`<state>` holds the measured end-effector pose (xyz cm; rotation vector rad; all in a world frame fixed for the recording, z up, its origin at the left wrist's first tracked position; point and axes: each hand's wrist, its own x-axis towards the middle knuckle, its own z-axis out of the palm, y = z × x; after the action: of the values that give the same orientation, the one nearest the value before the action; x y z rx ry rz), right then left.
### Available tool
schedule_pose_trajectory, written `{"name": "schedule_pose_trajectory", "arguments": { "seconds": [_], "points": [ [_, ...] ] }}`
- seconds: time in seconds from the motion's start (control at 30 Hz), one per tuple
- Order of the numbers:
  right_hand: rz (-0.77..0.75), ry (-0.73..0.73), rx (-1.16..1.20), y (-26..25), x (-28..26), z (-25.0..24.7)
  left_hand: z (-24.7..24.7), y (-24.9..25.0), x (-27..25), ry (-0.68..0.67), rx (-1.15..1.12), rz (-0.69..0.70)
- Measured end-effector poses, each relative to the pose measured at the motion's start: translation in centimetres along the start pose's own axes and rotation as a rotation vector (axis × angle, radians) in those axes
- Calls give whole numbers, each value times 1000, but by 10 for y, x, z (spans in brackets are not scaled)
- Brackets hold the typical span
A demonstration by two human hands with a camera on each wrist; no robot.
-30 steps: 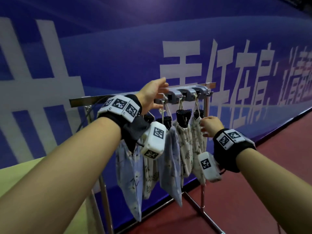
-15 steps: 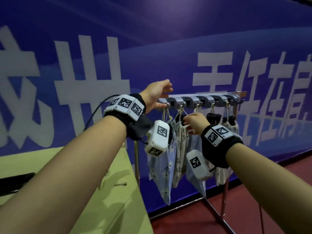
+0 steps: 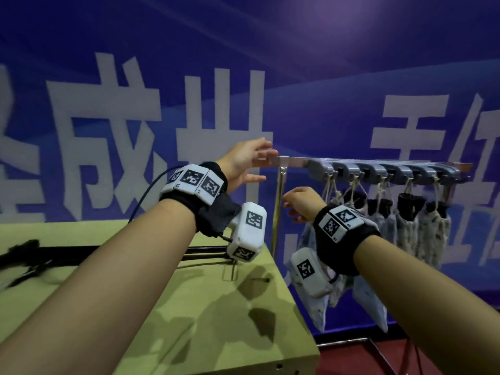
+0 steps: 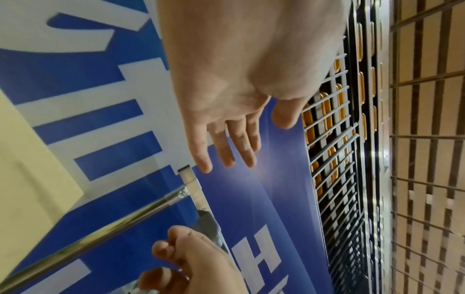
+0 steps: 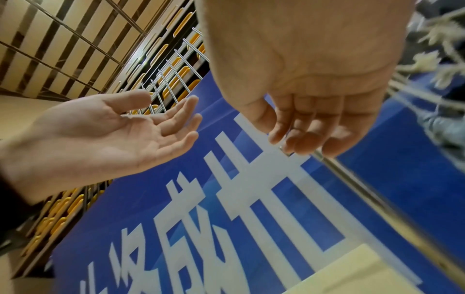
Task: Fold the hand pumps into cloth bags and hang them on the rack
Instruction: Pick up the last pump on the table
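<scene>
Right of both empty hands [image 3: 301, 203], cloth bags [image 3: 405, 220] hang.

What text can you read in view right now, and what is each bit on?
"成": large white character on the blue banner behind the rack.
Other banner characters: cut off by the frame or the left hand; not surely readable.
Wristband markers: square code patterns, no words; tiny print beside them too small.
Cloth bags: no text seen.
</scene>
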<state>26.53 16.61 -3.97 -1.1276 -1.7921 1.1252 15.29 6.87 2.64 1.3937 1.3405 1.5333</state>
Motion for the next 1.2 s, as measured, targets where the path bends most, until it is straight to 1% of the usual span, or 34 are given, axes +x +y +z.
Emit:
{"name": "schedule_pose_trajectory", "arguments": {
  "seconds": [0.23, 0.4, 0.47, 0.57, 0.67, 0.73, 0.83, 0.87, 0.93, 1.0, 1.03, 1.07, 1.13, 1.2],
  "points": [
    [56, -187, 47, -1, -16, 85, -68, -27, -35, 149, 79, -111],
    [53, -236, -31, 1, -16, 132, -118, -52, -61, 251, 134, -204],
    [29, -209, -58, 2, -15, 144, -136, -62, -67, 286, 129, -240],
    [0, -108, -57, 8, -13, 161, -156, -81, -74, 340, 105, -292],
    [-4, -44, 32, 15, -7, 176, -167, -101, -76, 394, 77, -331],
    [22, -21, 135, 19, -2, 183, -171, -118, -72, 444, 55, -329],
    [99, -47, 310, 31, -3, 191, -174, -147, -66, 581, 28, -254],
    [125, -64, 350, 35, -5, 194, -177, -158, -66, 608, -32, -232],
    [158, -108, 398, 41, -6, 201, -187, -179, -65, 589, -248, -221],
    [106, -167, 370, 39, -7, 204, -200, -189, -66, 559, -458, -209],
    [56, -180, 350, 37, -6, 205, -208, -191, -64, 562, -486, -197],
    [7, -168, 324, 35, -5, 205, -214, -191, -62, 580, -474, -176],
    [-75, -86, 246, 35, -2, 203, -220, -192, -58, 654, -392, -163],
    [-110, 41, 166, 37, 4, 197, -221, -200, -57, 784, -311, -252]
  ]
}}
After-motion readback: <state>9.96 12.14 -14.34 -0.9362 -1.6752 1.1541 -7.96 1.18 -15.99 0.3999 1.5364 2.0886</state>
